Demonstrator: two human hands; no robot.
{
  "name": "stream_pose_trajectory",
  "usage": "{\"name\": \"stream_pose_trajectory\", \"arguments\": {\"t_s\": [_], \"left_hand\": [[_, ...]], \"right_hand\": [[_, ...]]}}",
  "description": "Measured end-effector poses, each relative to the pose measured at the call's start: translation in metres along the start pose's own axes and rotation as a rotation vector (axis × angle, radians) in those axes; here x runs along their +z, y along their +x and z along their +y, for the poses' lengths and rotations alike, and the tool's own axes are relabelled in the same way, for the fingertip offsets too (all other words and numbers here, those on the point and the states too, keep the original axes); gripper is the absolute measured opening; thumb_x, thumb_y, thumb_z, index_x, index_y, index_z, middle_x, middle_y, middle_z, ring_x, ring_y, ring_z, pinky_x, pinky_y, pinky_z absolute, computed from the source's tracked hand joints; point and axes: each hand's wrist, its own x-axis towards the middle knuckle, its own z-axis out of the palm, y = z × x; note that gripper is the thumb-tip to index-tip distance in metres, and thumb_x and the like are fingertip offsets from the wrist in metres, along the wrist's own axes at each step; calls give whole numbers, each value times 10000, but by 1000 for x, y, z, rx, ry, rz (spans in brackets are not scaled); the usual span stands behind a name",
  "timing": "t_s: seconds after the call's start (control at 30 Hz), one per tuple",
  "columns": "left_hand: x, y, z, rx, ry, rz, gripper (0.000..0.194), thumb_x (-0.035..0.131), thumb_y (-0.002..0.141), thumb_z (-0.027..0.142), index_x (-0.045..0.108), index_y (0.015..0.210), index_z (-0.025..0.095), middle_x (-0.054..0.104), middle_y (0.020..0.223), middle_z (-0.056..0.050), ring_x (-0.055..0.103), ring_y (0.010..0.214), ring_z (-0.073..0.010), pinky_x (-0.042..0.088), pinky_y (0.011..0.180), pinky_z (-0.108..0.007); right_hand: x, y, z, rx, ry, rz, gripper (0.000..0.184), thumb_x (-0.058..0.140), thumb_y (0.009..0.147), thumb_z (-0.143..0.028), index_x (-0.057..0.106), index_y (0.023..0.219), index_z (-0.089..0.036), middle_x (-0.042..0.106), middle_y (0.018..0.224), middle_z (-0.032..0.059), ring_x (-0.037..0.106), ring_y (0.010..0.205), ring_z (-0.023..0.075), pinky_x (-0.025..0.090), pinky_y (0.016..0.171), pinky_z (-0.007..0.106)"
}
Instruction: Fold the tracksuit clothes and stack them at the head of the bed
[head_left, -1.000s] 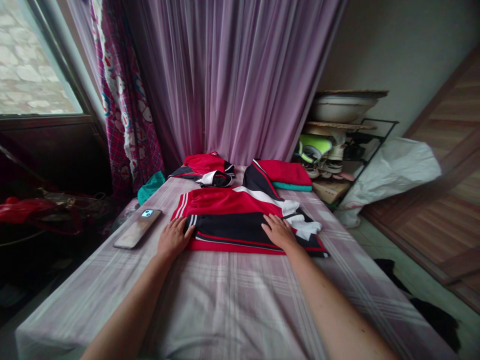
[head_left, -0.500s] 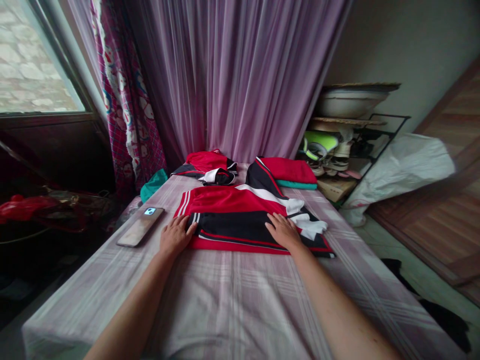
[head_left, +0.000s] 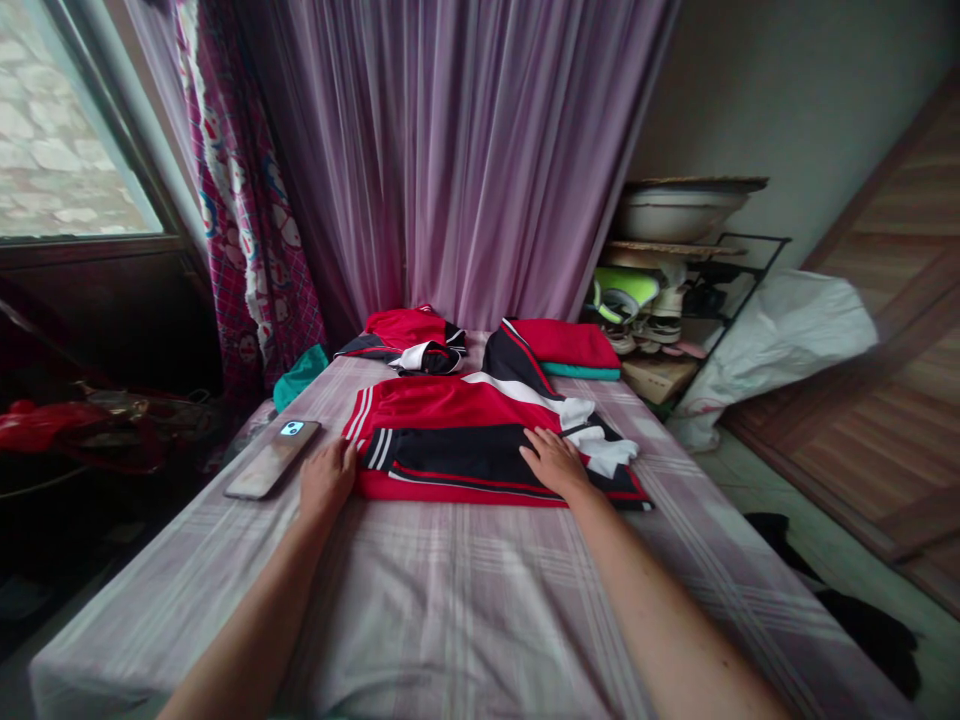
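A red, black and white track jacket (head_left: 457, 455) lies partly folded on the table, one black sleeve with white cuff stripes laid across its front. My right hand (head_left: 556, 463) rests flat on that sleeve, fingers spread and open. At the jacket's left edge is my left hand (head_left: 327, 478), fingers stretched out beside the striped cuff and touching the red cloth's edge; its grip holds nothing that I can see. White cloth pieces (head_left: 600, 445) bunch up just beyond my right hand. A phone (head_left: 271, 460) lies left of my left hand.
Behind the jacket sit a crumpled red and black garment (head_left: 409, 335) and a folded red and teal stack (head_left: 574, 345). A checked cloth covers the table (head_left: 450, 600). Purple curtains (head_left: 450, 150) hang behind; a shoe rack (head_left: 675, 310) and white bag (head_left: 787, 340) stand right.
My left hand has slid left off the black sleeve's cuff to the jacket's edge. My right hand stays on the sleeve. The whole view has shifted slightly.
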Motion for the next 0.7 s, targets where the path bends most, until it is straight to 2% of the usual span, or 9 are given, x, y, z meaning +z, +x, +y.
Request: {"name": "stream_pose_trajectory", "arguments": {"t_s": [0.13,0.27,0.33,0.4,0.43,0.5,0.53,0.63,0.7], "left_hand": [[-2,-1,3,-31,68,-38,449,371,972,397,627,1255,159,696,1244,-160,635,1163,-300,451,993,-440],[-2,1,0,-11,38,-55,439,389,968,383,629,1265,165,697,1254,-142,636,1168,-286,462,993,-406],[-2,2,-2,-7,16,-65,443,401,964,389,631,1268,162,706,1236,-140,644,1153,-288,472,986,-396],[-1,3,-4,-8,-17,-64,445,422,956,397,633,1270,161,713,1223,-137,653,1136,-290,486,972,-390],[0,3,-4,-13,-37,-59,446,436,950,397,630,1276,162,714,1221,-136,657,1130,-288,495,960,-386],[1,2,-4,-21,-77,-48,447,462,939,385,618,1293,161,709,1234,-135,657,1134,-279,508,946,-372],[2,2,-4,-21,-93,-47,449,472,935,377,611,1301,157,702,1247,-136,652,1147,-273,506,951,-365],[4,2,-6,-5,-126,-44,453,488,929,364,598,1308,142,683,1283,-141,633,1185,-258,486,989,-349],[5,2,-7,7,-145,-33,446,499,923,367,596,1303,154,684,1284,-129,635,1181,-249,487,988,-342]], "right_hand": [[3,0,1,-8,24,33,512,376,997,-408,463,1472,-238,455,1537,90,375,1427,233,231,1176,447],[-7,3,7,-10,98,129,452,398,980,-331,570,1372,-187,564,1440,101,489,1330,206,321,1121,363],[-17,5,17,84,100,247,430,382,976,-304,604,1323,-182,610,1377,119,531,1272,224,364,1070,374],[-28,9,31,284,65,333,446,389,969,-347,589,1330,-179,622,1339,160,547,1234,286,393,1017,448],[-33,11,40,397,46,335,474,399,962,-393,576,1339,-168,624,1321,187,552,1217,318,403,989,481],[-40,16,57,580,31,248,556,403,944,-504,580,1330,-144,641,1266,224,574,1180,360,412,957,520],[-42,18,64,620,35,180,579,395,936,-548,606,1300,-150,656,1240,222,588,1162,366,413,951,524],[-42,23,81,597,48,32,484,411,927,-545,692,1184,-246,693,1205,155,625,1129,339,427,934,477],[-39,25,87,551,32,31,397,454,920,-483,711,1147,-284,708,1190,126,638,1113,316,435,915,443]]}}
